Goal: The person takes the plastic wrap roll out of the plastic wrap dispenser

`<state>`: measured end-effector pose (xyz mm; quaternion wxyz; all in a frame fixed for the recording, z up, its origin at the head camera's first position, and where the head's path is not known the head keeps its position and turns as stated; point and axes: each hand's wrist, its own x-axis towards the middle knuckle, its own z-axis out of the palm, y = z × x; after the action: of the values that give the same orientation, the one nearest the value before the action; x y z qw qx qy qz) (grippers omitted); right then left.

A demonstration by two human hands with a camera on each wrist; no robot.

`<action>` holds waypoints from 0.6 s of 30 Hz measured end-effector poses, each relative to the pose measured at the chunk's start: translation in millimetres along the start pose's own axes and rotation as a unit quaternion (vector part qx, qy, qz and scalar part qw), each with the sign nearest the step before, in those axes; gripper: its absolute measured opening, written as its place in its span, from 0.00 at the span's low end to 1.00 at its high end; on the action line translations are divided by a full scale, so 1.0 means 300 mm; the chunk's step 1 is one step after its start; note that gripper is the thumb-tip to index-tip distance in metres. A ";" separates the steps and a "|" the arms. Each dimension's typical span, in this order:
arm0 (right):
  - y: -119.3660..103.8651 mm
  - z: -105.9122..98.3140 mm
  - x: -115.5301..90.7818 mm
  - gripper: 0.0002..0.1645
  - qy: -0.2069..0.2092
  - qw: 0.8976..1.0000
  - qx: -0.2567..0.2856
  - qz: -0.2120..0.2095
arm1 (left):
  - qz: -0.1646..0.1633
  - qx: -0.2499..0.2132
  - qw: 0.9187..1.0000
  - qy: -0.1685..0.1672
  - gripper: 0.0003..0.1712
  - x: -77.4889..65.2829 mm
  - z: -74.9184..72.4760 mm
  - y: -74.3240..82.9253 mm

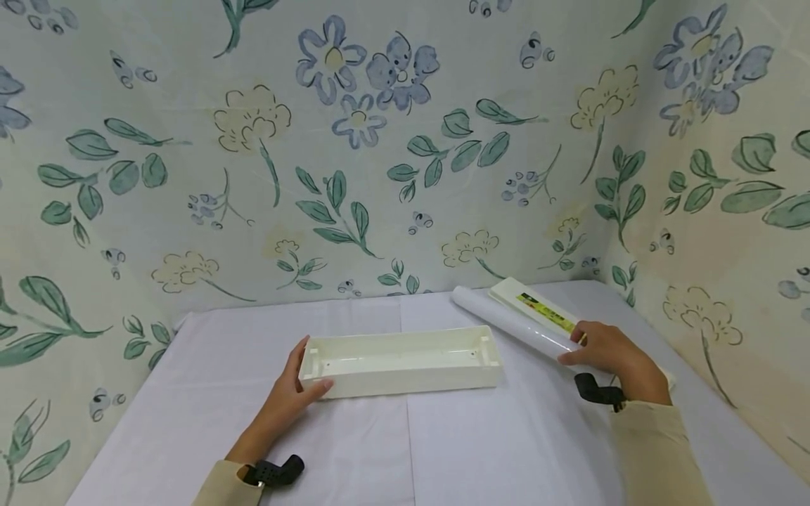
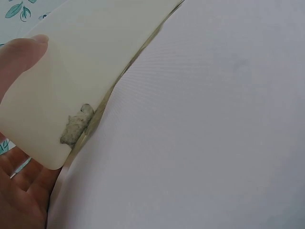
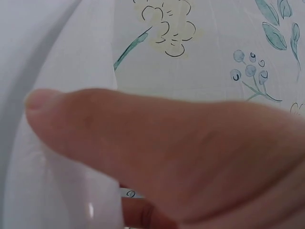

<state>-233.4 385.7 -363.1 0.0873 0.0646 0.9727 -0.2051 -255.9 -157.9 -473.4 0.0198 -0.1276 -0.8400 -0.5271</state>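
A long cream plastic box, open at the top, lies on the white-covered table. My left hand holds its left end, thumb on the front wall and fingers at the side and behind. In the left wrist view, a grey smudge marks the front wall's lower corner. At the right, my right hand grips the near part of a shiny white roll of plastic film. Seen from the right wrist, the thumb lies across the roll; most of the other fingers are hidden behind it.
Alongside the roll lies a long cream cover with a yellow-green label, partly hidden by the right hand. A flowered curtain stands close behind the table and to its right. Folds run along the white cloth.
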 end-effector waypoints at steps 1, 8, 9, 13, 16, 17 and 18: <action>0.000 0.000 0.001 0.36 0.000 1.000 0.000 -0.001 | 0.000 0.000 1.000 -0.001 0.56 0.001 0.000 0.001; -0.004 0.003 0.005 0.36 -0.006 1.000 0.003 0.004 | 0.000 0.005 1.000 0.001 0.56 0.002 0.000 0.000; -0.004 0.004 0.006 0.36 -0.007 1.000 0.001 0.003 | 0.000 0.005 1.000 0.001 0.56 0.002 0.001 0.000; -0.004 0.004 0.009 0.37 -0.006 1.000 -0.004 -0.008 | 0.001 0.005 1.000 -0.001 0.57 0.001 0.001 -0.001; -0.001 0.006 0.012 0.36 -0.007 1.000 -0.009 -0.014 | 0.000 0.005 1.000 0.000 0.57 0.002 0.001 -0.002; 0.000 0.007 0.012 0.36 -0.008 1.000 -0.011 -0.016 | 0.000 0.005 1.000 -0.001 0.57 0.003 0.001 -0.002; 0.001 0.008 0.013 0.36 -0.009 1.000 -0.013 -0.018 | -0.001 0.005 1.000 -0.001 0.57 0.003 0.001 -0.003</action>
<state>-236.8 385.3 -366.0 0.0935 0.0440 0.9753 -0.1950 -257.1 -157.7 -474.2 0.0193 -0.1275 -0.8427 -0.5228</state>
